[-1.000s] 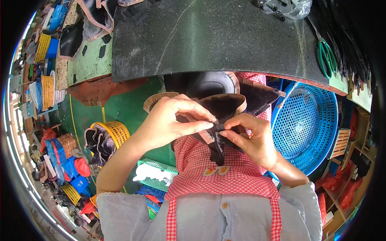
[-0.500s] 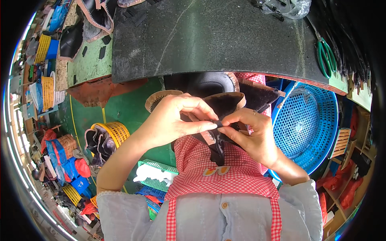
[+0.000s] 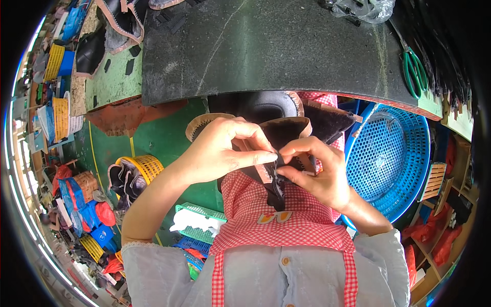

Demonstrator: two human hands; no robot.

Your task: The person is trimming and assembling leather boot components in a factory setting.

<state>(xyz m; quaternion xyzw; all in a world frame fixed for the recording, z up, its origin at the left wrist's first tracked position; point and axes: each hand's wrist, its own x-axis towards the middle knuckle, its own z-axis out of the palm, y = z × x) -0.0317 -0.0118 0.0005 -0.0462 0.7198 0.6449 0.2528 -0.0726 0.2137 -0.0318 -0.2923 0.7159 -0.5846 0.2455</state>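
Above my lap, my left hand [image 3: 228, 149] is closed, thumb and forefinger pinching the upper end of a narrow black strap [image 3: 276, 197]. My right hand [image 3: 321, 172] pinches the same strap from the other side, its fingertips close to the left ones. Downward from the fingers the strap hangs over the red checked apron. Behind and under my hands lie black boot uppers [image 3: 286, 131] with tan stitched edges and dark fuzzy lining. Both hands partly cover them, so how the strap joins the uppers is hidden.
A dark stone-like tabletop [image 3: 286, 56] lies ahead, bearing green-handled scissors [image 3: 414, 74] and a clear plastic bag [image 3: 369, 10]. More boot pieces [image 3: 92, 53] are at the far left. At right stands a blue basket [image 3: 428, 153]; a yellow basket [image 3: 154, 169] holds pieces on the left.
My fingertips have parted slightly, and my right thumb and forefinger have shifted a little. More of the black strap now shows between the hands.
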